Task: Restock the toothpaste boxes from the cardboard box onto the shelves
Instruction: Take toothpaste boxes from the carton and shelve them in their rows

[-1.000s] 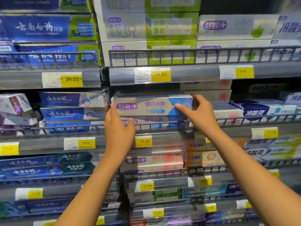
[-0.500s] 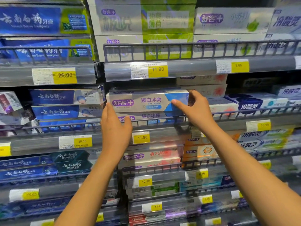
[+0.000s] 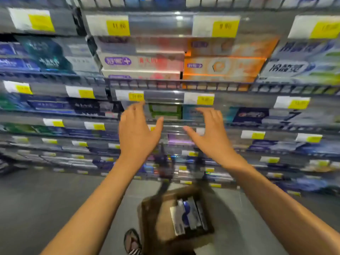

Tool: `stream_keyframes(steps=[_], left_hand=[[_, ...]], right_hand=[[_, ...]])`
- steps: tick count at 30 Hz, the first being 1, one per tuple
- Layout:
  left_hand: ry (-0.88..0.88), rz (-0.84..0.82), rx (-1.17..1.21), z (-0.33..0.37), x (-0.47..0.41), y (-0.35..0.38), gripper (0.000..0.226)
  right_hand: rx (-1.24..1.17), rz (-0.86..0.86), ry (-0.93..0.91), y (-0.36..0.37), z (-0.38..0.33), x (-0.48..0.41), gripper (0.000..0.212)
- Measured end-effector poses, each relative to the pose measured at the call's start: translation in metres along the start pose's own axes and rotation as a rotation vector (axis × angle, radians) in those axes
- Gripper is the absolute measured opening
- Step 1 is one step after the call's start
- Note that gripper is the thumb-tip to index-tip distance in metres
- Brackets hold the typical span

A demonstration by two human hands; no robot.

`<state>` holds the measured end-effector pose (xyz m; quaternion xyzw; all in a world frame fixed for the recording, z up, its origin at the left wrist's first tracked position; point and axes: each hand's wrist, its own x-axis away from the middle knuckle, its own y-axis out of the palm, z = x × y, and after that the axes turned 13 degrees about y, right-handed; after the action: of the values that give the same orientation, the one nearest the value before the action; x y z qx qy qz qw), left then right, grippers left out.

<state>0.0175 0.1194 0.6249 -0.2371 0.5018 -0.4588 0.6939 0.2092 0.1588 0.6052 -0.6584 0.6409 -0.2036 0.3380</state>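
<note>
Both hands hang in the air in front of the shelves [image 3: 165, 124], backs toward the camera, and they hold nothing. The left hand [image 3: 136, 133] is wide open, fingers straight and fanned upward, thumb stretched out toward the other hand. The right hand [image 3: 211, 135] is open too, its fingers reaching up with a slight bend and its thumb pointing inward, so the two thumbs face each other across a gap. The left fingertips [image 3: 137, 106] overlap a yellow price tag [image 3: 136, 96] on the shelf rail, but the picture is smeared, so I cannot tell whether they touch it. Down on the grey floor [image 3: 46, 199], between the forearms, sits the cardboard box [image 3: 161, 223], open at the top, with several white and blue toothpaste boxes [image 3: 189, 216] lying in its right half. A sandalled foot [image 3: 131, 242] stands just left of it. Higher up, pink-and-white cartons [image 3: 139, 61] and orange cartons [image 3: 222, 67] lie stacked side by side.
</note>
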Motion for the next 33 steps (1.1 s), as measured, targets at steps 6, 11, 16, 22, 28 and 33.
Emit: stream_keyframes(steps=[6, 11, 16, 22, 28, 33], left_hand=[[-0.053, -0.568, -0.143, -0.028, 0.136, 0.143, 0.084], [-0.177, -0.923, -0.163, -0.070, 0.253, 0.267, 0.079], [-0.286, -1.143, -0.140, -0.148, 0.371, 0.415, 0.088], [-0.323, -1.166, 0.037, -0.255, 0.460, 0.584, 0.096], [-0.222, -1.066, 0.150, -0.315, 0.490, 0.696, 0.124], [-0.255, -0.989, 0.249, -0.325, 0.511, 0.710, 0.109]], right_hand=[[0.223, -0.316, 0.337, 0.076, 0.165, 0.086, 0.065], [0.365, -0.527, 0.455, 0.183, 0.300, 0.150, 0.063], [0.268, -0.586, 0.542, 0.320, 0.421, 0.200, 0.048], [0.280, -0.686, 0.494, 0.480, 0.527, 0.215, 0.059], [0.471, -0.741, 0.173, 0.583, 0.594, 0.196, 0.068], [0.603, -0.764, -0.166, 0.620, 0.599, 0.184, 0.076]])
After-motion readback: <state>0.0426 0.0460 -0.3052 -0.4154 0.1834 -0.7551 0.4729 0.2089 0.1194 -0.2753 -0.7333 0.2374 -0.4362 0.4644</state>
